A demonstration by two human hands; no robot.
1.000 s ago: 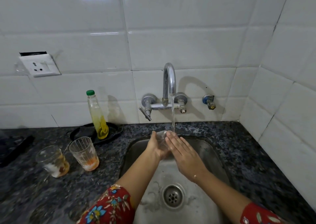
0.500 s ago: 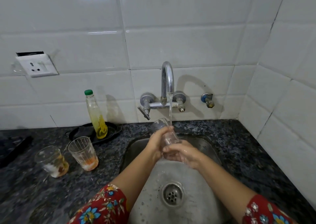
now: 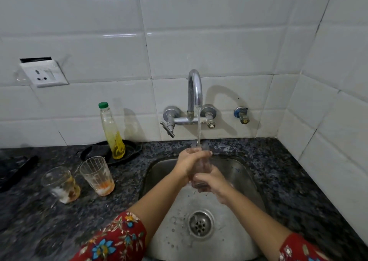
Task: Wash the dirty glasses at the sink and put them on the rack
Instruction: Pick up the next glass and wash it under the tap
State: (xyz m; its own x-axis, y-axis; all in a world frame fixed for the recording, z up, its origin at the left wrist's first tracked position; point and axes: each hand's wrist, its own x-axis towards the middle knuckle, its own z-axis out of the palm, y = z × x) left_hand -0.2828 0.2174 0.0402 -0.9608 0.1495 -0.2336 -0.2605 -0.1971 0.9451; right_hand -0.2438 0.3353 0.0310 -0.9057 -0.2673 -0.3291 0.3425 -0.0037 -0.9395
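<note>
A clear glass (image 3: 203,166) stands upright over the steel sink (image 3: 235,217), its mouth under the running stream from the tap (image 3: 194,93). My left hand (image 3: 186,164) wraps its upper part from the left. My right hand (image 3: 211,183) cups its base from below and the right. Two dirty glasses wait on the counter to the left: one with orange residue (image 3: 97,176) and one with white and brown residue (image 3: 60,184). No rack is in view.
A bottle of yellow liquid with a green cap (image 3: 112,132) stands on a black tray (image 3: 131,153) behind the dirty glasses. Dark speckled granite counter (image 3: 282,173) surrounds the sink. Tiled walls close the back and right. A wall socket (image 3: 44,73) sits upper left.
The glass went from lying between my palms to standing upright under the stream. My right hand dropped from beside it to under its base.
</note>
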